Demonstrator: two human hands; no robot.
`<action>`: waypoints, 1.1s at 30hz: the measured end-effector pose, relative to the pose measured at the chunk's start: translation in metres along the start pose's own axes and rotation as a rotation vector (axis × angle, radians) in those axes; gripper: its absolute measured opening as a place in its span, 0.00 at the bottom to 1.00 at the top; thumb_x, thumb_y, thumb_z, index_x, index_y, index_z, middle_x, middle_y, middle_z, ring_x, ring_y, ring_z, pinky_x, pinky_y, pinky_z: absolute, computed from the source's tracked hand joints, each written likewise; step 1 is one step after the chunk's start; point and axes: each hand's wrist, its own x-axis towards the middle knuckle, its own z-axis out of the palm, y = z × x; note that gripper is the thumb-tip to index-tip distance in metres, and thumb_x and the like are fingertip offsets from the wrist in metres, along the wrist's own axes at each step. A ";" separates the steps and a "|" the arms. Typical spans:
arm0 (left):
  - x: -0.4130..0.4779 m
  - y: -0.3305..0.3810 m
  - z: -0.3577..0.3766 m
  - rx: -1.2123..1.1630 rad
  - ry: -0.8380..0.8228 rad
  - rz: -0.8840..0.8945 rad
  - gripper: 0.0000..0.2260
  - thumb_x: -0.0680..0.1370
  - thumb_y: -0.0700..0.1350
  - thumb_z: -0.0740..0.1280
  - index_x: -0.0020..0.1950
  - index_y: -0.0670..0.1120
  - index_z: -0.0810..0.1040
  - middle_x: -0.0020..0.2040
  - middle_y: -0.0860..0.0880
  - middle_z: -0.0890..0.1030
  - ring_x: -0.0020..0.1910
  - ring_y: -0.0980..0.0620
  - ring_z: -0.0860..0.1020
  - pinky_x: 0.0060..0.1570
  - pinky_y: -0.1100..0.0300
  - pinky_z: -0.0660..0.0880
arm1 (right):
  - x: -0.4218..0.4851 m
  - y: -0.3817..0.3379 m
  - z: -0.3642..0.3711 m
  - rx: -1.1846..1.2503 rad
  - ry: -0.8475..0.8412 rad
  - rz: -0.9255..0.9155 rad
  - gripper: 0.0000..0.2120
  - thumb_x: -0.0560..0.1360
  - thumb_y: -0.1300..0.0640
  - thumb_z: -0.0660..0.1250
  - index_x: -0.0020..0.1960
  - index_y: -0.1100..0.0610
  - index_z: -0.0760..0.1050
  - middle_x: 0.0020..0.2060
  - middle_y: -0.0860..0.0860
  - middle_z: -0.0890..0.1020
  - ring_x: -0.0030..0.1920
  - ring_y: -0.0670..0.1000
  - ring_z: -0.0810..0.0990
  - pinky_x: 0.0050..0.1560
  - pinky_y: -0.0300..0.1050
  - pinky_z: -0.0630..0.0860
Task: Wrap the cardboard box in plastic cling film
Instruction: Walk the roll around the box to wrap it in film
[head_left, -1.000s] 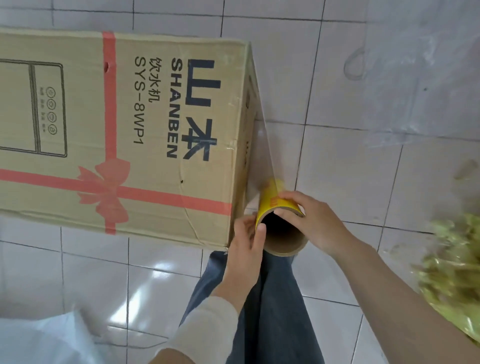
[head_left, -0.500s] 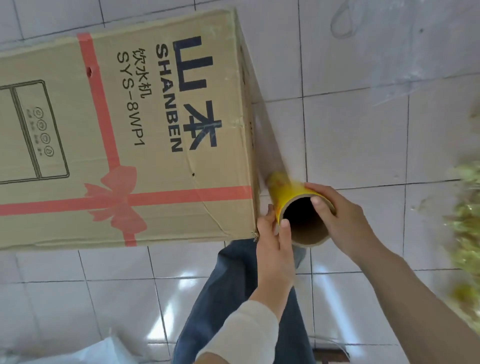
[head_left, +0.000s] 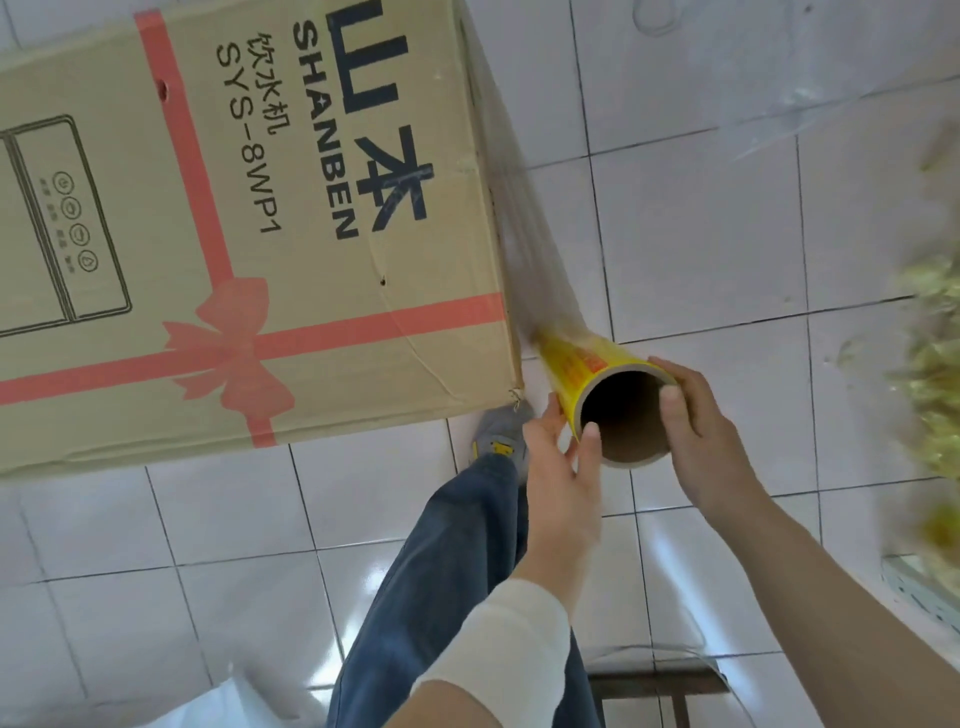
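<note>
Both the left hand (head_left: 563, 467) and right hand (head_left: 698, 436) grip the cling film roll (head_left: 597, 384) at its open end, just beside the cardboard box (head_left: 249, 218) corner.

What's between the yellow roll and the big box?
Clear cling film, stretched taut from the roll to the cardboard box, seen in head view.

Both hands, left (head_left: 558, 467) and right (head_left: 698, 441), grip the yellow cling-film roll (head_left: 597, 382), its clear film (head_left: 524, 218) stretching to the brown printed cardboard box (head_left: 249, 218) on the white tiled floor (head_left: 701, 234).

White tiled floor (head_left: 701, 234) carries the cardboard box (head_left: 260, 234) and a shoe (head_left: 497, 439).
</note>
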 end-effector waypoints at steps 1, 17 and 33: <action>-0.003 -0.002 -0.002 -0.007 0.021 0.021 0.14 0.80 0.44 0.59 0.64 0.43 0.63 0.66 0.42 0.71 0.63 0.47 0.72 0.48 0.77 0.69 | -0.005 0.003 0.004 -0.001 0.029 -0.013 0.20 0.78 0.43 0.53 0.67 0.48 0.69 0.55 0.42 0.74 0.54 0.44 0.71 0.44 0.21 0.65; 0.005 -0.034 -0.086 0.323 -0.112 0.175 0.10 0.79 0.53 0.59 0.60 0.61 0.67 0.59 0.56 0.73 0.59 0.62 0.71 0.59 0.65 0.66 | -0.042 0.012 0.074 0.202 0.037 0.157 0.19 0.79 0.49 0.57 0.69 0.51 0.65 0.65 0.48 0.71 0.63 0.46 0.72 0.60 0.28 0.66; -0.004 -0.063 -0.172 0.481 -0.151 0.137 0.13 0.78 0.55 0.57 0.61 0.55 0.65 0.58 0.59 0.75 0.59 0.54 0.76 0.52 0.70 0.69 | -0.087 0.019 0.161 0.300 0.037 0.197 0.22 0.76 0.46 0.62 0.68 0.50 0.66 0.58 0.44 0.75 0.60 0.47 0.73 0.55 0.37 0.67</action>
